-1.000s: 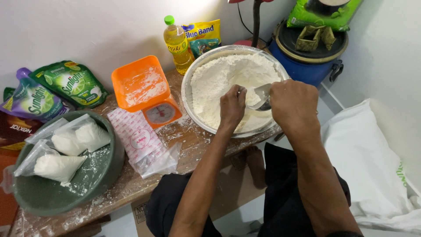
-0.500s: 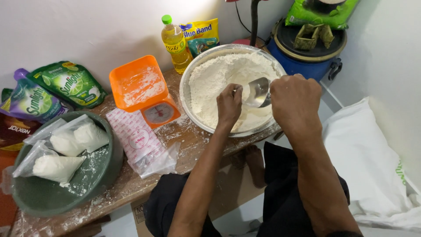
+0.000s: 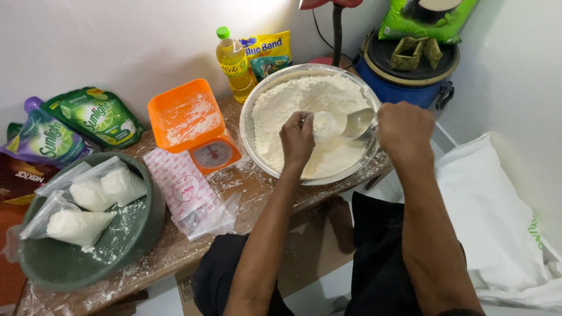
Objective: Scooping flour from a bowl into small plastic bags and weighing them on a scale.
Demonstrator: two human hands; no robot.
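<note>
- Right hand [image 3: 405, 130]: closed around the handle of a shiny metal scoop [image 3: 358, 123], whose bowl points left over the flour. A second ago the scoop sat low in the flour; it has since come up and tipped toward the other hand.
- Left hand [image 3: 297, 139]: fingers pinched on the mouth of a small clear plastic bag [image 3: 324, 124], held open just beside the scoop's lip. White flour now shows inside the bag, where half a second ago the opening looked empty; by my reading, a scoopful is going in.
- Wide round metal basin of white flour [image 3: 275, 153]: at the far right of the bench, both hands over it. The heap is hollowed on the near side.
- Wooden bench dusted with flour [image 3: 257, 193]: low, carrying everything listed here.
- Orange kitchen scale with square floury pan [image 3: 187, 117]: left of the basin, nothing on the pan; the dial faces near.
- Flat stack of clear bags with red print [image 3: 187, 190]: near side of the scale, lying on the bench.
- Dark green round plastic bowl [image 3: 132, 234]: near left, holding three filled flour bags [image 3: 93, 199], lying on their sides.
- Yellow cooking oil bottle with green cap [image 3: 231, 61]: far edge, against the wall, beside a yellow pouch [image 3: 269, 52].
- Green and purple refill pouches [image 3: 70, 126]: far left, leaning on the wall.
- Blue lidded drum [image 3: 410, 76]: beyond the bench, far right.
- White sack [image 3: 497, 216]: on the floor, right.
</note>
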